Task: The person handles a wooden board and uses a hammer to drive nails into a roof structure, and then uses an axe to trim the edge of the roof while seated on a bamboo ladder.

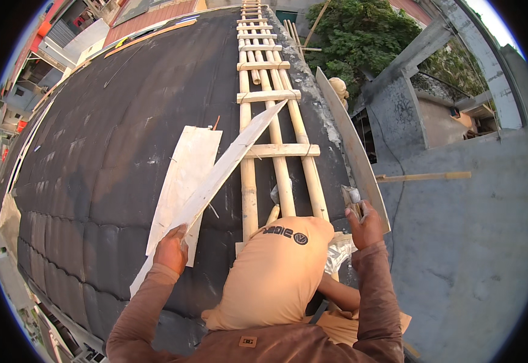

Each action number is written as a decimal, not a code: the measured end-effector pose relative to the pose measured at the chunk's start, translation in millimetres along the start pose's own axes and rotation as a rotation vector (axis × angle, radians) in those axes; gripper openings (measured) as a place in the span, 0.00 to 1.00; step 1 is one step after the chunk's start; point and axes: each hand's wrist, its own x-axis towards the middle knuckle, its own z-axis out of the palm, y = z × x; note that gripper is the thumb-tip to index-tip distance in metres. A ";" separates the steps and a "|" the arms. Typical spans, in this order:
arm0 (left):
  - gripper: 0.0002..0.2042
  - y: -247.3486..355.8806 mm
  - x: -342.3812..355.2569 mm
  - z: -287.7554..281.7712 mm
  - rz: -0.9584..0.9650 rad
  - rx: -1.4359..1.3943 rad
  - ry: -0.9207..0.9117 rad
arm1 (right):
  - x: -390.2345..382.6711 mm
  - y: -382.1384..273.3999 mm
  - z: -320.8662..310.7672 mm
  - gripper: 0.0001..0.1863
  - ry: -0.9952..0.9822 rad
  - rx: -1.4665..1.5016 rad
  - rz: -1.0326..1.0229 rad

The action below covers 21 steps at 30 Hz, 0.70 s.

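My left hand [172, 249] is closed round the lower part of a long, pale, tapering wooden board [234, 154], which slants up to the right, its far tip over the bamboo ladder [283, 169]. Under it, a second pale board [185, 163] lies on the dark roof, with thin nails or wires sticking out. At the right, my right hand [367, 225] grips a small greyish, shiny object [352, 197] whose kind I cannot make out. Between my arms is another person in an orange-tan garment [279, 266], whose bare forearm [339, 294] shows beside my right sleeve.
Dark roof tiles [112, 151] slope away at left. A long upright board [355, 151] lines the roof's right edge, beside a grey concrete wall [445, 242] lower down. A wooden stick [424, 176] juts out there. Crumpled clear plastic [338, 255] lies near my right wrist.
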 end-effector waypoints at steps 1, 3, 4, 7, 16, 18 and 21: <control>0.24 1.5 -1.3 6.2 0.024 0.014 0.012 | 2.6 -5.0 4.3 0.15 -0.032 -0.013 0.022; 0.25 3.1 -3.0 20.9 0.071 0.041 0.038 | 10.1 -8.2 15.8 0.15 -0.070 -0.015 0.051; 0.26 3.4 -3.2 26.5 0.065 0.016 0.026 | 15.0 -8.0 22.4 0.15 -0.089 -0.016 0.066; 0.26 3.8 0.0 40.5 0.079 0.003 0.008 | 37.1 14.2 58.3 0.16 -0.201 0.117 0.084; 0.25 9.1 29.1 -4.9 0.028 -0.159 0.008 | 75.1 8.0 126.6 0.23 -0.564 0.608 0.548; 0.24 12.5 33.2 -5.1 0.028 -0.172 0.005 | 88.8 11.1 145.6 0.23 -0.575 0.437 0.529; 0.24 14.6 29.5 16.8 0.051 -0.145 0.018 | 94.8 -7.8 167.0 0.27 -0.556 0.507 0.411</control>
